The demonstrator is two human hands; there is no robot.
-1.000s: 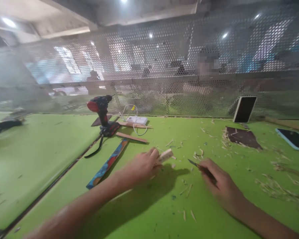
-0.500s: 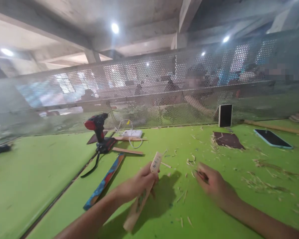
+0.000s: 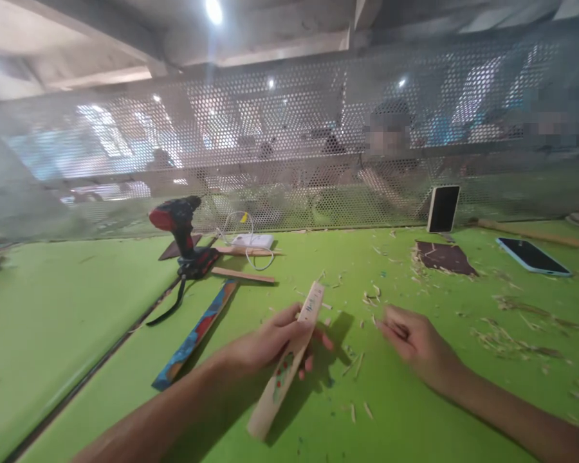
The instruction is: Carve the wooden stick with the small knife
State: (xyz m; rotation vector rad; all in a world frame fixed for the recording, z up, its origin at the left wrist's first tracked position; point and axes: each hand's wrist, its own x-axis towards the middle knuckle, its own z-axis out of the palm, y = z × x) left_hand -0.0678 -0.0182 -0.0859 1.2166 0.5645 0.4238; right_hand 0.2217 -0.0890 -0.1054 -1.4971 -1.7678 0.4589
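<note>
My left hand (image 3: 275, 341) is closed round the middle of a flat pale wooden stick (image 3: 289, 363) with small coloured marks, held tilted above the green table (image 3: 77, 321). My right hand (image 3: 410, 337) hovers to the right of it, fingers curled in a pinch; a thin dark tool seen in it earlier is hard to make out now. Wood shavings (image 3: 371, 299) lie scattered just beyond both hands.
A red and black cordless drill (image 3: 183, 235) stands at the back left beside a white charger with cable (image 3: 251, 242) and thin wood strips. A painted stick (image 3: 195, 334) lies left of my hand. Brown sandpaper (image 3: 441, 257) and two phones (image 3: 531, 256) are at right. Perforated screen behind.
My left hand has lifted the wooden stick from lying low on the table and turned it up on a slant. My right hand has drawn slightly back, and the view has shifted.
</note>
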